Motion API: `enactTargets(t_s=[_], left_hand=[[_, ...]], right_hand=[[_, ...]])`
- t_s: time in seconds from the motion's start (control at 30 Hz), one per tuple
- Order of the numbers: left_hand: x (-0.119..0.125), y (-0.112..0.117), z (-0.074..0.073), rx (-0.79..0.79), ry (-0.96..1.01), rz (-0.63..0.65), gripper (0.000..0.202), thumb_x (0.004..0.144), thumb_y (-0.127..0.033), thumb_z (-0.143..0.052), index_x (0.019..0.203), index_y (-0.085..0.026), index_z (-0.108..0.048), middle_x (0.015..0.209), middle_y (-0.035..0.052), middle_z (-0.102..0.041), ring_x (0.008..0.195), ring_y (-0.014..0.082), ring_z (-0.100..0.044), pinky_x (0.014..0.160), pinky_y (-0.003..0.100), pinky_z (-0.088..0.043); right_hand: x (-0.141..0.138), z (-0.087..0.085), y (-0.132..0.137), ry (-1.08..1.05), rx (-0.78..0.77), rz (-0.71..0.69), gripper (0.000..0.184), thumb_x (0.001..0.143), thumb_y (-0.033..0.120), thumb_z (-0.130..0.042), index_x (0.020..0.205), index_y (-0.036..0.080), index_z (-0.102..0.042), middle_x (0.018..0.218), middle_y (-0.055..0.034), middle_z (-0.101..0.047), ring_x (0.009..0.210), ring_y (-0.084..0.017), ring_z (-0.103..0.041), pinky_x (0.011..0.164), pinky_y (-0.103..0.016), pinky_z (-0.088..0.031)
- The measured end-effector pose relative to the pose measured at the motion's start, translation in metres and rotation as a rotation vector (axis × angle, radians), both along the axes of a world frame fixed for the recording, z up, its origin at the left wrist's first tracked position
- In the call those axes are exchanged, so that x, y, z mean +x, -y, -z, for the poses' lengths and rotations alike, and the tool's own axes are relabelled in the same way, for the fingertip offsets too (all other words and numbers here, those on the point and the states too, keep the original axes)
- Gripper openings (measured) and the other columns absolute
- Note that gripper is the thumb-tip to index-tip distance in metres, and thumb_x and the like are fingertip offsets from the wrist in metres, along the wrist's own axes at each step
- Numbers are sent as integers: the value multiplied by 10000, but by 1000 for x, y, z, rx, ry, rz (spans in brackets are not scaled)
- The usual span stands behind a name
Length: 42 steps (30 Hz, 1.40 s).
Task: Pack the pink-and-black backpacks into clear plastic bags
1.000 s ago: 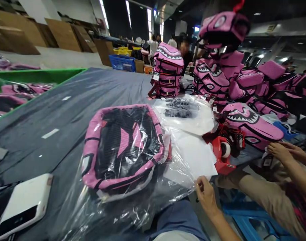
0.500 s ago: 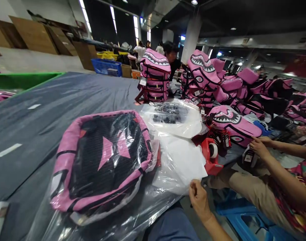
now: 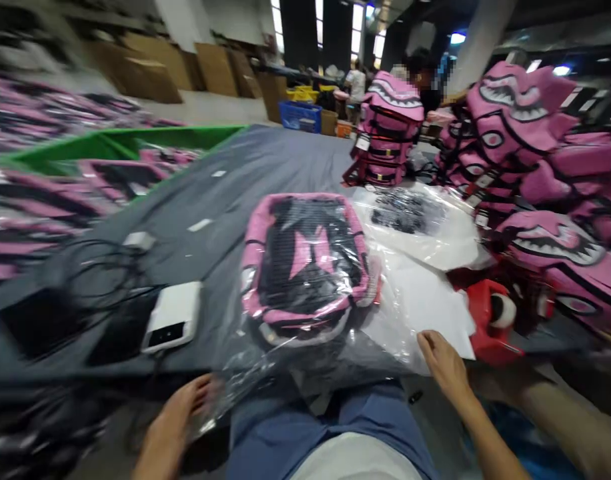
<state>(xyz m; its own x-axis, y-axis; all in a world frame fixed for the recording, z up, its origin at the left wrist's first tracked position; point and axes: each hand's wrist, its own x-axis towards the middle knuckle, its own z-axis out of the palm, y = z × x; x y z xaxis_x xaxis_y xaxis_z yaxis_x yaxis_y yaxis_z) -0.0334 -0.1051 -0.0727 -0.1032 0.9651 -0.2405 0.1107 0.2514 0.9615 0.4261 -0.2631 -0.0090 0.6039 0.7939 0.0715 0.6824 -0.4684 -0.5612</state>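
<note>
A pink and black backpack [image 3: 313, 257] lies flat in a clear plastic bag [image 3: 250, 370], whose loose end spreads to the table's front edge. My left hand [image 3: 178, 407] is beside that loose end at the lower left, its fingers bent and smeared by motion; whether it touches the plastic I cannot tell. At the right, my right hand [image 3: 443, 363] has its fingers curled together at the front edge of white sheets [image 3: 425, 307] and clear plastic. What its fingertips hold, if anything, is hidden.
A red tape dispenser [image 3: 490, 320] stands right of the sheets. Stacked pink shark-face backpacks [image 3: 390, 127] are behind. A white device [image 3: 173, 317] and cables [image 3: 110, 267] lie left. A green-rimmed bin [image 3: 180, 137] holds bagged backpacks. Another person's leg [image 3: 540, 400] is at right.
The view has swung left and down, bringing my left hand, the white device and the bin of bagged backpacks into sight. My right hand stays near the sheets' front edge.
</note>
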Motion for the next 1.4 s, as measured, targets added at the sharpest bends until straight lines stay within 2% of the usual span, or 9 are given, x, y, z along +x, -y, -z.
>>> enactTargets(t_s=[0.07, 0.37, 0.47, 0.63, 0.8, 0.93, 1.13, 1.23, 1.4], left_hand=[[10, -7, -10, -100, -8, 7, 725, 553, -864, -689, 813, -187, -728, 833, 133, -766, 824, 339, -719, 661, 377, -575], [32, -4, -21, 129, -346, 28, 527, 758, -710, -515, 652, -211, -647, 545, -21, -561, 553, 155, -520, 556, 242, -399], [30, -10, -20, 48, -168, -16, 554, 664, -753, -618, 636, -200, -629, 483, -44, -477, 465, 127, -439, 473, 234, -350], [31, -22, -29, -67, 375, -195, 614, 465, -584, -900, 884, -199, -669, 528, -83, -505, 444, 79, -419, 449, 187, -381], [20, -19, -33, -193, 518, -217, 608, 336, -291, -925, 895, -180, -716, 725, 2, -700, 617, 124, -606, 596, 189, -531], [10, -17, -26, -98, 303, -65, 704, 354, -332, -934, 1017, -205, -735, 864, 18, -730, 741, 173, -645, 670, 218, -545], [4, -29, -10, 421, -228, 2, 413, 676, -623, -767, 605, -224, -686, 799, 19, -600, 764, 179, -567, 734, 261, -498], [7, -38, 0, 515, -234, -68, 442, 760, -669, -692, 686, -237, -751, 1036, 49, -638, 960, 216, -599, 895, 308, -501], [20, -52, 14, 369, 66, -177, 578, 705, -751, -693, 825, -193, -783, 961, 67, -722, 951, 251, -652, 895, 359, -531]], right_hand=[[3, 3, -18, -10, -86, -30, 542, 874, 717, -358, 679, 254, -563, 616, -30, -612, 583, -209, -593, 568, -302, -434], [20, 24, -37, -183, -9, -63, 566, 825, 788, -438, 651, 259, -538, 434, 20, -510, 413, -183, -513, 488, -302, -438], [19, 16, -47, -366, 80, 34, 554, 719, 790, -597, 670, 238, -589, 418, 36, -462, 387, -160, -458, 422, -286, -387], [19, 10, -51, -944, 277, 162, 654, 603, 585, -858, 1119, 229, -669, 497, 91, -472, 381, -99, -406, 359, -199, -318], [20, 18, -28, -1223, 411, 191, 530, 480, 362, -952, 927, 213, -710, 753, -13, -677, 514, -106, -565, 431, -201, -477], [23, 18, -19, -1050, 380, 85, 582, 444, 353, -966, 959, 201, -743, 904, -73, -718, 716, -176, -658, 632, -277, -573], [28, 11, -34, -448, 490, -59, 429, 722, 590, -796, 602, 188, -708, 986, -97, -638, 929, -221, -613, 742, -293, -540], [20, 13, -51, -541, 653, -49, 469, 765, 625, -753, 606, 186, -707, 1092, -120, -662, 985, -229, -623, 791, -308, -543], [4, 29, -82, -699, 793, 55, 474, 762, 668, -744, 776, 196, -701, 609, 14, -561, 543, -120, -486, 519, -244, -434]])
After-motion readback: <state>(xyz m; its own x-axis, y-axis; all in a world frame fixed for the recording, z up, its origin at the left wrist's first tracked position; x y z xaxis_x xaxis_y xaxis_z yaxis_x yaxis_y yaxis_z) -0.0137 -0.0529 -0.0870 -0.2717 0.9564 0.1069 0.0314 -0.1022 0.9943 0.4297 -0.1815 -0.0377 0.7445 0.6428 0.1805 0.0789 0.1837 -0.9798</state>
